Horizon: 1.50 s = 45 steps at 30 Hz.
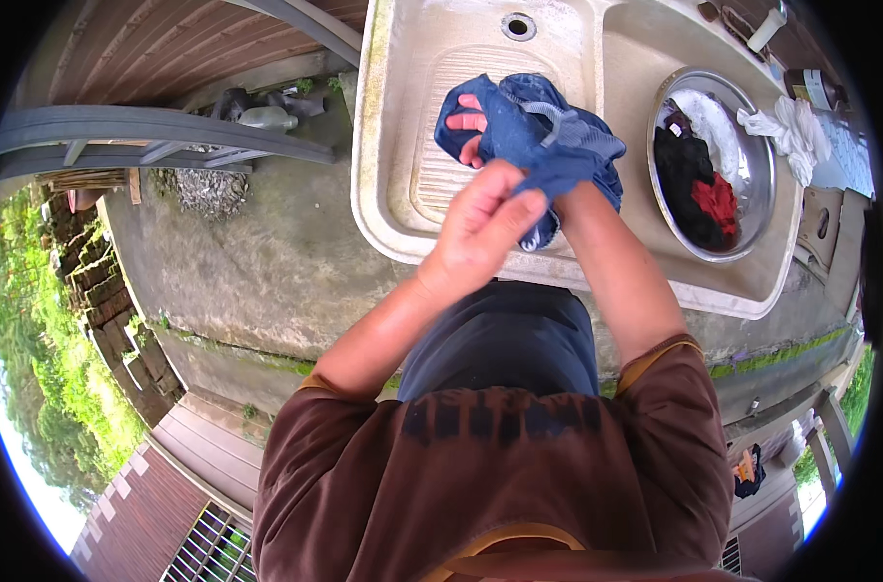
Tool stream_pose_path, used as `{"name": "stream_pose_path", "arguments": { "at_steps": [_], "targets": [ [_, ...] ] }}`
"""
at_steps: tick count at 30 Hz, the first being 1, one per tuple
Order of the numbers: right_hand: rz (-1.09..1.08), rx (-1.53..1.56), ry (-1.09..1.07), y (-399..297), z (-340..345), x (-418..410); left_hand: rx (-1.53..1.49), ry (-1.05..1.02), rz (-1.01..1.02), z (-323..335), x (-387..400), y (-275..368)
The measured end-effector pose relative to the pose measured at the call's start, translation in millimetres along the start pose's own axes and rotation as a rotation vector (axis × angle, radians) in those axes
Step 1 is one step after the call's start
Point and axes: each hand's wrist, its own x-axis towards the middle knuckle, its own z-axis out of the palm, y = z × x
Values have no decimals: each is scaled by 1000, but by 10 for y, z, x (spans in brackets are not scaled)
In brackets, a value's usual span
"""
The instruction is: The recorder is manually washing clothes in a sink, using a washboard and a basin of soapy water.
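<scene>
A wet blue garment [540, 138] is bunched around my right forearm above the ribbed washboard part of a stone-like laundry sink [430, 178]. My left hand [485, 222] pinches a fold of it between thumb and fingers, close to my right wrist. My right hand [469, 127] is pushed through the cloth. Its fingers show apart at an opening on the left, while the palm is hidden. A pale striped band [558, 120] runs across the garment, and a white mark shows on its lower edge.
A metal basin [765, 218] at the sink's right holds suds, dark cloth [685, 171] and red cloth [716, 202]. White cloth [798, 134] hangs over its rim side. A drain hole [519, 27] lies at the back. A grey ladder-like frame [158, 131] stands left.
</scene>
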Motion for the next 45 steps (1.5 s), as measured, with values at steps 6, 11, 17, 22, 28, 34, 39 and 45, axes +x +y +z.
{"name": "stream_pose_path", "arguments": {
  "at_steps": [6,11,17,22,28,34,39,45],
  "targets": [
    [-442,-918,272,-56,321,-952,-547,595,-3,-941,-162,-280],
    [-377,-412,359,-367,398,-1641,-262,739,-387,-1210,-861,-765],
    [-580,-588,355,-211,708,-1796,1029,224,66,-612,-227,-148],
    [-972,-1014,-103,-278,1094,-1507,700,-334,292,-127,116,194],
    [-881,-1462,731,-366,201,-643,648,93,327,-506,-284,360],
    [-575,-1680,637,80,-686,-246,328,93,569,-722,-612,585],
    [-670,-1477,420,313,-326,-659,847,386,-107,-841,-456,375],
    [-840,-1564,241,367,-15,-1017,1326,-207,9,-687,-335,-493]
  ]
}}
